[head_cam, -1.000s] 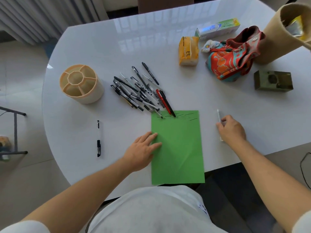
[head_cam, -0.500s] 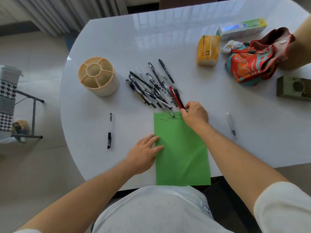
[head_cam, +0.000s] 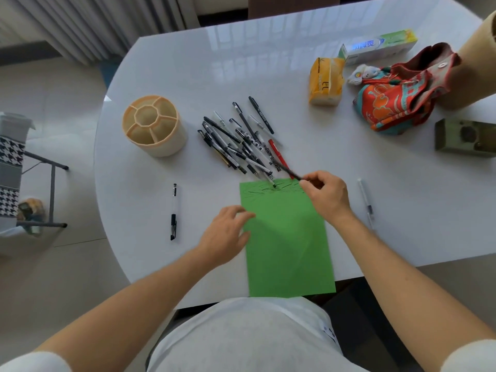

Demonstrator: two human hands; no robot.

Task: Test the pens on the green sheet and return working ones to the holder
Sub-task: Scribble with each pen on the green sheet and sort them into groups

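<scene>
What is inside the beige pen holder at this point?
The pen holder shows only its dividers and bare compartments; no pen stands in any of them. The near compartments' floors are partly hidden by the rim, so small items there cannot be ruled out.

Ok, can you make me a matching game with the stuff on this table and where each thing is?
Things:
1. pen holder
2. green sheet
3. toothpaste box
4. black pen

Places:
A. pinched in the right hand
B. far right of the table
C. left of the pen pile
D. under the left hand

Pairs: 1-C, 2-D, 3-B, 4-A
</scene>
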